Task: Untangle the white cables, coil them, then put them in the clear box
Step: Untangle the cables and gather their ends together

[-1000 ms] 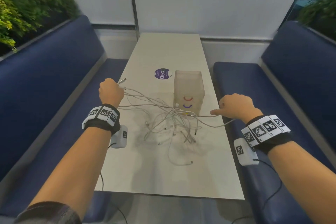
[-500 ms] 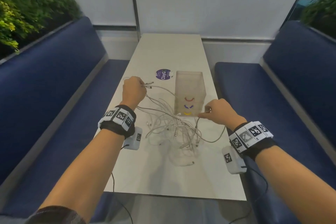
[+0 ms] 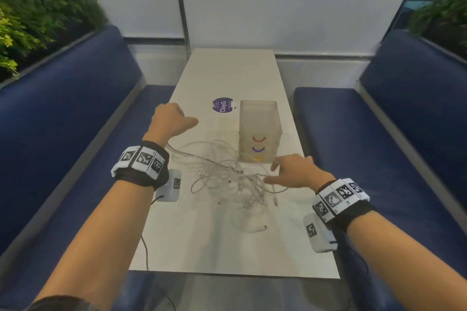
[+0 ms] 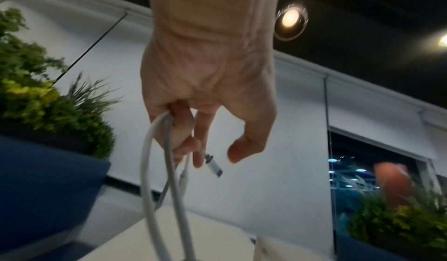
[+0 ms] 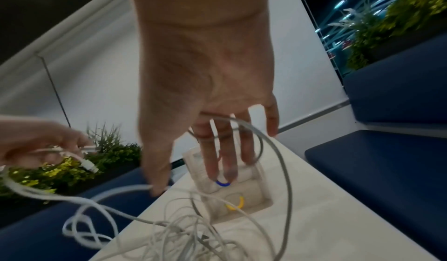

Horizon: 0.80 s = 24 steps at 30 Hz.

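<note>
Table point(image 3: 227, 247): long, pale, smooth rectangle between padded navy benches point(image 3: 63, 134).
Clear box point(image 3: 259, 131): frosted plastic cube, upright, just beyond the tangle.
White cables point(image 3: 235, 182): thin, glossy cords knotted in loose loops on the tabletop.
Left hand point(image 4: 208, 85): raised, fingers curled round several cable strands.
Right hand point(image 3: 293, 170): fingers spread over the tangle, one loop draped across them.

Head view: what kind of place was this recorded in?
Probably a café or canteen booth: a narrow white table runs between two blue padded benches, planters of greenery stand behind the backrests, and recessed ceiling lights shine overhead.
</note>
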Each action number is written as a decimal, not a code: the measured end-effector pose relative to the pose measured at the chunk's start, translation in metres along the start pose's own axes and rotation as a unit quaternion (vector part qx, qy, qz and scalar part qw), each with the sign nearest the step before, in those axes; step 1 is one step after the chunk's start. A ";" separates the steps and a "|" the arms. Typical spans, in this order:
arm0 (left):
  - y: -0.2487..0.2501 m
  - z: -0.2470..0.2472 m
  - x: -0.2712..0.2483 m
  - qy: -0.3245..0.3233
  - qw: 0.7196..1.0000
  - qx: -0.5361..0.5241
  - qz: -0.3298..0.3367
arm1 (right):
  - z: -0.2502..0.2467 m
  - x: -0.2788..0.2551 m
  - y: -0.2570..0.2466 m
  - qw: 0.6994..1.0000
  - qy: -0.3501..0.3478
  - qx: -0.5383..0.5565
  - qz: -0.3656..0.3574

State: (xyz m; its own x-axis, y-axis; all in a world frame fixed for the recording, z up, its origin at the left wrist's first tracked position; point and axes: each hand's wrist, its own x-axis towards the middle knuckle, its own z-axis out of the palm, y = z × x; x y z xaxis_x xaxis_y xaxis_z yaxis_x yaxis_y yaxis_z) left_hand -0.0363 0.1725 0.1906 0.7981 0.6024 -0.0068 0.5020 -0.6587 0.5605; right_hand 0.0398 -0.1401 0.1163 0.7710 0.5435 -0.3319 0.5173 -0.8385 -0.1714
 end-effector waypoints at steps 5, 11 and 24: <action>0.039 -0.030 -0.016 0.050 0.995 -0.032 0.084 | -0.018 -0.007 -0.026 0.996 -0.003 0.088 -0.031; 0.107 -0.048 -0.057 -0.009 0.920 -0.331 0.207 | -0.072 -0.012 -0.083 0.894 0.169 0.345 -0.231; 0.116 -0.140 -0.084 0.259 0.746 -0.484 0.375 | -0.101 0.010 -0.100 0.845 0.109 0.498 -0.158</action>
State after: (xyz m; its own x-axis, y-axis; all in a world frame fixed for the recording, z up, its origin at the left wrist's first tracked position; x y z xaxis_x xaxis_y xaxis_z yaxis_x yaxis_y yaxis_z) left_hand -0.0919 0.1084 0.3720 0.3712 0.4863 0.7910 -0.6990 -0.4145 0.5828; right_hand 0.0333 -0.0475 0.2240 0.7590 0.6500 0.0382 0.2255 -0.2074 -0.9519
